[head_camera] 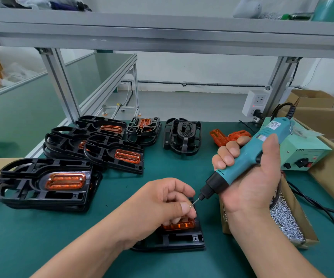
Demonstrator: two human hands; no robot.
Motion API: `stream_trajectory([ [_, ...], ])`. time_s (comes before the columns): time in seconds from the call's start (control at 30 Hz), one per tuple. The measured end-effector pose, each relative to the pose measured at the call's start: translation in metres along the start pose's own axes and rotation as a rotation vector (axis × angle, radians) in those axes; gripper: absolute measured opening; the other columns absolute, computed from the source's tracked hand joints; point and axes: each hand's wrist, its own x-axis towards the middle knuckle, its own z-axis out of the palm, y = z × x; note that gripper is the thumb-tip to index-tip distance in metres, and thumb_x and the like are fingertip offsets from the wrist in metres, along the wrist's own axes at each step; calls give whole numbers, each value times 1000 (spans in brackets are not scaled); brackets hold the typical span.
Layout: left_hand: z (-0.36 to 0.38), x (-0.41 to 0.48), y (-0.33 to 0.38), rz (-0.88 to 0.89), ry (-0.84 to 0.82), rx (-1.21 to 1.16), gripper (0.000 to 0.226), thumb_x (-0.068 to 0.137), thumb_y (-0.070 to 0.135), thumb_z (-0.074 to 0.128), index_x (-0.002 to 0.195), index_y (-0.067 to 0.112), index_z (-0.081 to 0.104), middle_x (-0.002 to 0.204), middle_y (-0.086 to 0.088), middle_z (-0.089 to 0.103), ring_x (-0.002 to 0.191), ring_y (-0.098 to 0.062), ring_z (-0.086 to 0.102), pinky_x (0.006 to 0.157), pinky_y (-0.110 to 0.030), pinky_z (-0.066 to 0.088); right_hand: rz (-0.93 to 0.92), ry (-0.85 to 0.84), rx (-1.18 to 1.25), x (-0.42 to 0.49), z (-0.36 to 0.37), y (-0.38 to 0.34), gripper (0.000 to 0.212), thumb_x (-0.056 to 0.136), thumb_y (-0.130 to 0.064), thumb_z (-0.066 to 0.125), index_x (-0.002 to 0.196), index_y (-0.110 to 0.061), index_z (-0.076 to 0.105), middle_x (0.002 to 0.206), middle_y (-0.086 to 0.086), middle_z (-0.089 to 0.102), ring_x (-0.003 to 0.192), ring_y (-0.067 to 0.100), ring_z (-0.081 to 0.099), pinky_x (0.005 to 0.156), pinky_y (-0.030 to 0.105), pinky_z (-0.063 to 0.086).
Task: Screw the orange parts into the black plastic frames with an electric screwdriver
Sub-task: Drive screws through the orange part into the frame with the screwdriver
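Here, left grip (162,199) seemingly pinches screw (191,205) above translucent orange part (179,225); right grip (248,177) clasps teal screwdriver (246,155).

Black plastic frames (21,189): seven tops show. Five lie from 9 to 11 o'clock, one at 12, one at 6. Some are piles, and their layers cannot be counted.
Orange translucent rectangular parts (65,180): eight. Six sit in frames and two lie loose at 1 o'clock.
Teal electric screwdriver (248,157): one, at 3 o'clock.
Small screw at the bit tip (191,205): one.
Pale green power-supply box (302,155): one, at 2 o'clock.
Brown cardboard box (300,213): one, at 4 o'clock.
Silver loose screws (284,221): a heap in that box, too many to count.
White wall socket (256,101): one, at 1 o'clock.
Hands: two, the left hand (162,199) and the right hand (250,183).
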Motion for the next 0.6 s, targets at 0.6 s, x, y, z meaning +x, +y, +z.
stream_trajectory([
  [0.6, -4, 3, -7, 62, 69, 155, 20, 95, 9, 68, 111, 20, 67, 95, 2, 81, 71, -7, 63, 70, -18, 50, 21, 189, 5, -1, -1, 10, 46, 103, -60, 58, 87, -17, 55, 75, 2, 46, 62, 17, 42, 57, 28, 43],
])
